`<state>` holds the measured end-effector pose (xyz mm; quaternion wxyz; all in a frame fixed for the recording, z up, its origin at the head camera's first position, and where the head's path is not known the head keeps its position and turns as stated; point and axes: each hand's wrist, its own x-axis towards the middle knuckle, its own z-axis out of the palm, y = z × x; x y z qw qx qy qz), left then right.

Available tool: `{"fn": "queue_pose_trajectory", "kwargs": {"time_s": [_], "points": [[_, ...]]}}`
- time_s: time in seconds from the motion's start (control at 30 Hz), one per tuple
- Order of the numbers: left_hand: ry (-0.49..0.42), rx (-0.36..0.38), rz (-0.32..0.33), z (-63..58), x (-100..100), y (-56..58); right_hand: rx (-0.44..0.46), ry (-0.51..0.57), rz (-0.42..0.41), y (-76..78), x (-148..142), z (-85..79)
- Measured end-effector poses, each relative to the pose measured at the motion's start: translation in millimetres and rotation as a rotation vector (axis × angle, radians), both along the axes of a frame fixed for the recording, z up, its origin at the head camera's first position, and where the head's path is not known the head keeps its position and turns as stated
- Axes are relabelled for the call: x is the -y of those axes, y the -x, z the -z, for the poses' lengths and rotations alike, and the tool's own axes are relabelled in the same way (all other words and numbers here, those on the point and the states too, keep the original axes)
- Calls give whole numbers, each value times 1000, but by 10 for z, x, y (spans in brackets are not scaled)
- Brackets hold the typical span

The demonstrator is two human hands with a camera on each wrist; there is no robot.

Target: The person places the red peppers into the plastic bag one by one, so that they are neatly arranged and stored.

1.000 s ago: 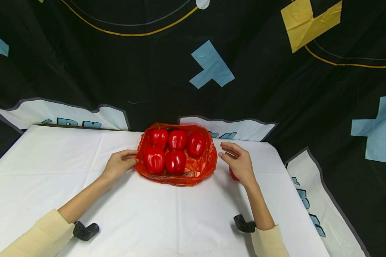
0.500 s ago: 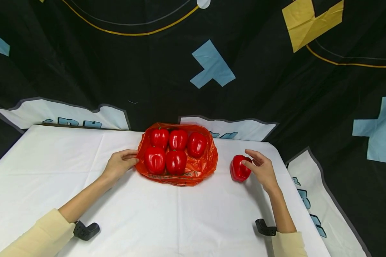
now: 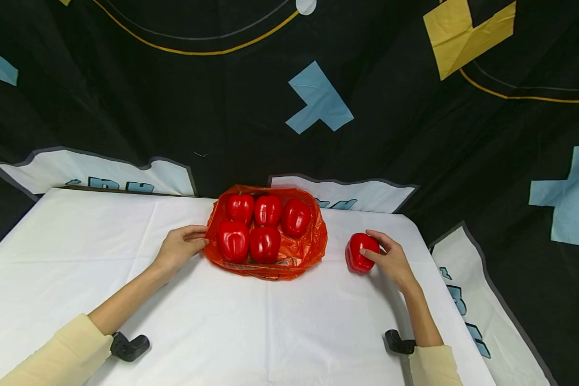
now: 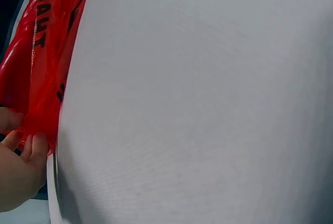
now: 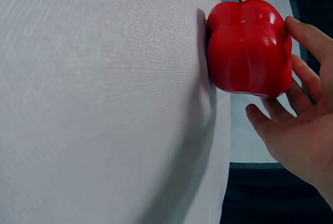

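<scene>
In the head view, a crumpled red plastic bag [image 3: 289,262] lies spread at the table's far side with several glossy red bell peppers [image 3: 265,244] inside. My left hand [image 3: 179,247] pinches its left edge; the left wrist view shows the fingers [image 4: 39,146] against the film. To the right, apart from the bag, a single red bell pepper [image 3: 359,257] sits on the cloth. My right hand [image 3: 391,262] reaches around its right side, fingers extended close to it. From the right wrist, the thumb appears slightly clear of this pepper [image 5: 250,52].
A white cloth [image 3: 222,332] covers the table. Its right edge slopes away just beyond the right forearm. Behind stands a black backdrop [image 3: 212,118] with blue and yellow shapes. Dark wrist cameras [image 3: 129,347] jut out from both sleeves.
My right hand has moved right from beside the bag to the single pepper, uncovering it, then its fingers drew nearer around it. The left hand stays on the bag.
</scene>
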<state>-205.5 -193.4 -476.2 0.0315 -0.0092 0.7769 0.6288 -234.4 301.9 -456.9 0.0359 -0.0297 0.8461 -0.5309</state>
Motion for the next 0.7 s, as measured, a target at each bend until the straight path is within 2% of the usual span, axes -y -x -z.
{"fn": "queue_pose_trajectory", "kwargs": {"time_s": [0.5,0.7], "points": [[-6,1,8,-3,-1,-8,80,0,-19,-20,-36,53],[-5,5,7,-7,-4,-6,80,24,-60,-46,-38,43]]}}
